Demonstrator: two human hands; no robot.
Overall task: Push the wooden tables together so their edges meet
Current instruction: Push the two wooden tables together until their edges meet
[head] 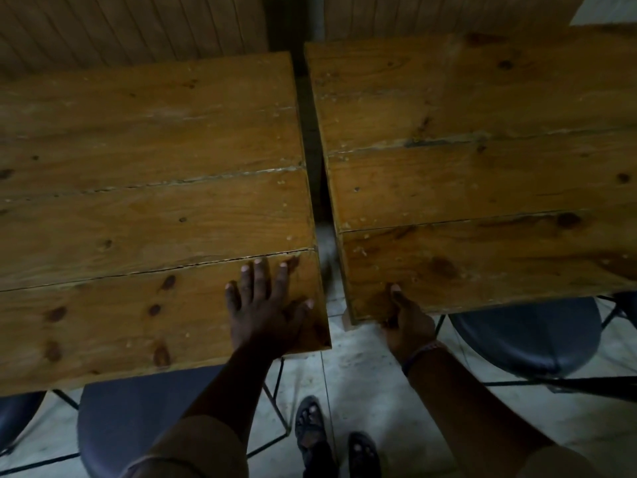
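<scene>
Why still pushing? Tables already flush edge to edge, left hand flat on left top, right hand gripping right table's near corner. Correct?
Not flush. The head view shows a dark gap between the left table and right table. Left hand lies flat; right hand grips the near corner.

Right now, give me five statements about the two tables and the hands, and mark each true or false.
1. The left table and the right table already touch along their edges. False: a dark gap runs between them.
2. The left hand lies flat on top of the left table near its corner. True.
3. The right hand grips the near edge of the right table, thumb on top. True.
4. A cup stands on the right table. False: both tabletops are bare.
5. A dark chair is tucked under the right table. True.
</scene>
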